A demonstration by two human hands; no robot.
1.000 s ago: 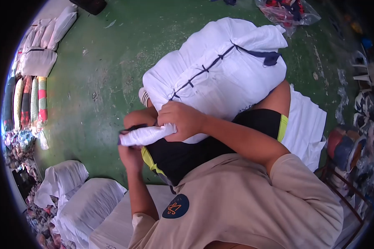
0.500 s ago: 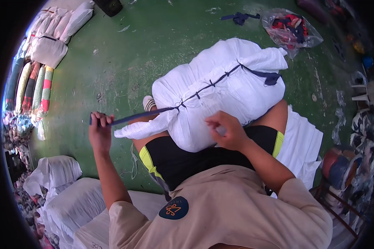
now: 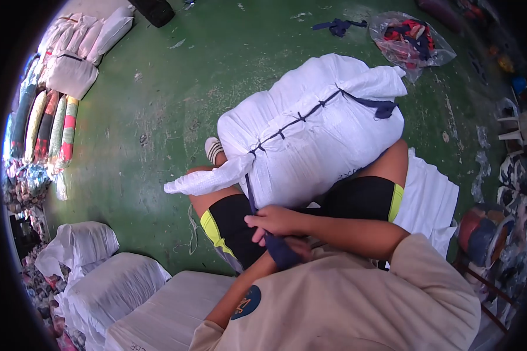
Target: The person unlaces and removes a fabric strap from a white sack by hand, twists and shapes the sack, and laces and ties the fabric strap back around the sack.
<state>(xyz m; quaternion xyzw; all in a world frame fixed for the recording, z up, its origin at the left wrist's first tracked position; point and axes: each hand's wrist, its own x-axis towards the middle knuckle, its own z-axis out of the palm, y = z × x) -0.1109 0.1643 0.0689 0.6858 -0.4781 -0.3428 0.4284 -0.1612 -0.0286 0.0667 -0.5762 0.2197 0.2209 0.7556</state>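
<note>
A stuffed white woven sack (image 3: 322, 140) rests between my legs, its seam laced with a navy cloth strip (image 3: 299, 119). One twisted corner of the sack sticks out to the left. From the seam's near end the strip runs down, taut, to my hands at my lap. My right hand (image 3: 275, 221) is closed on the strip, close to the sack's lower edge. Just below it, my left hand (image 3: 299, 248) is closed on the wider strip end, which covers part of the hand and blurs its fingers. Another strip end hangs loose at the sack's far right corner.
A clear plastic bag (image 3: 413, 44) of red and navy scraps lies on the green floor, beside a loose navy strip (image 3: 338, 26). White packed bales (image 3: 114, 284) stand at lower left, fabric rolls (image 3: 43, 126) farther back. White sheeting (image 3: 427, 193) lies at my right, near a white chair (image 3: 524, 126).
My left hand has pulled the strip from far left in to my lap. My right hand has come down and left from above the sack and taken hold of the strip.
</note>
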